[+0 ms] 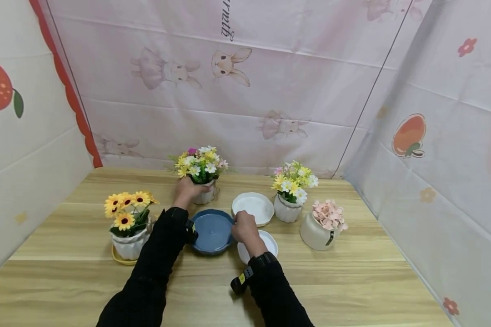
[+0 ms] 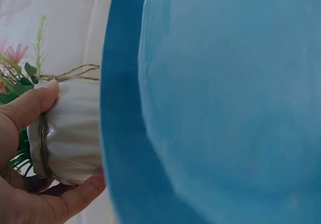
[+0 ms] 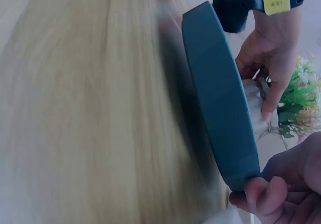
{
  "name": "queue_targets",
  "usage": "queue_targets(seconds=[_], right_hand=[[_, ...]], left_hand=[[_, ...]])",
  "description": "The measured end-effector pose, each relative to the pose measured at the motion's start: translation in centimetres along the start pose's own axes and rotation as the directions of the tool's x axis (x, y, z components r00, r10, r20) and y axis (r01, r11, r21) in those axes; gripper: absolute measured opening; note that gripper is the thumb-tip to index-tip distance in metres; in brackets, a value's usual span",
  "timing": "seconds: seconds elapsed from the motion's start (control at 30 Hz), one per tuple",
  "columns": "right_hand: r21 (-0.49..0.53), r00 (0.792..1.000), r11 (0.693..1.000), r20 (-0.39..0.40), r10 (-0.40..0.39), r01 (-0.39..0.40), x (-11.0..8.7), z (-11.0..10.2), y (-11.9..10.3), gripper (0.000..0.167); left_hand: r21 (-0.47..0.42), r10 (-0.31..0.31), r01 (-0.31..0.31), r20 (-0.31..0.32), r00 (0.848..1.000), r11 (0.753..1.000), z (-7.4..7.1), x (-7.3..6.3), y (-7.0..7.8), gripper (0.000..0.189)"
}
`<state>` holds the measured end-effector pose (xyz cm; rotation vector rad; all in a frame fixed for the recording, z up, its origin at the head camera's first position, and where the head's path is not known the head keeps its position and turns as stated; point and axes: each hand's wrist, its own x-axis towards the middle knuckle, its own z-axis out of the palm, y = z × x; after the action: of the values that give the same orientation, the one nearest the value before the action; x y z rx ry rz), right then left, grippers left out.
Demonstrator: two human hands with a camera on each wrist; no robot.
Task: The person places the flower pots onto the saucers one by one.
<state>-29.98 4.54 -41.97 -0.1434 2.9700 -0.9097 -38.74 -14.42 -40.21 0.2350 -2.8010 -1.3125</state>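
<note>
My left hand (image 1: 187, 190) grips a white ribbed flower pot (image 1: 206, 195) at the back of the table. Twine circles the pot in the left wrist view, and yellow, white and pink flowers (image 1: 203, 164) fill it. Between the thumb and fingers of my right hand (image 1: 245, 227) is the rim of a round blue dish (image 1: 212, 231). That dish is raised off the wood in the right wrist view, with a shadow beneath it. A white plate (image 1: 253, 208) lies behind the right hand, and a smaller white dish (image 1: 270, 245) is partly hidden under it.
A sunflower pot (image 1: 131, 245) on a yellow saucer (image 1: 122, 260) stands at the left. To the right are another daisy pot (image 1: 287, 210) and a cream pot (image 1: 317, 234) with pink blossoms. Printed cloth walls (image 1: 245, 100) enclose the wooden table (image 1: 335, 286).
</note>
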Motion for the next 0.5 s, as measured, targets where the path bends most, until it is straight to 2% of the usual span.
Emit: queue_targets(seconds=[0.23,0.5], right_hand=[[0.026,1.000,0.999,0.017,-0.020,0.019,0.2,1.1,-1.0,0.018],[0.075,0.995,0.997,0.096,-0.037,0.030,-0.1,2.2,-2.1,0.023]], left_hand=[[-0.001,-0.012,0.012,0.002,1.000,1.000,-0.2,-0.1,0.3,0.081],[0.004,-0.026,0.026,0.019,0.999,1.000,-0.2,0.0,0.4,0.081]])
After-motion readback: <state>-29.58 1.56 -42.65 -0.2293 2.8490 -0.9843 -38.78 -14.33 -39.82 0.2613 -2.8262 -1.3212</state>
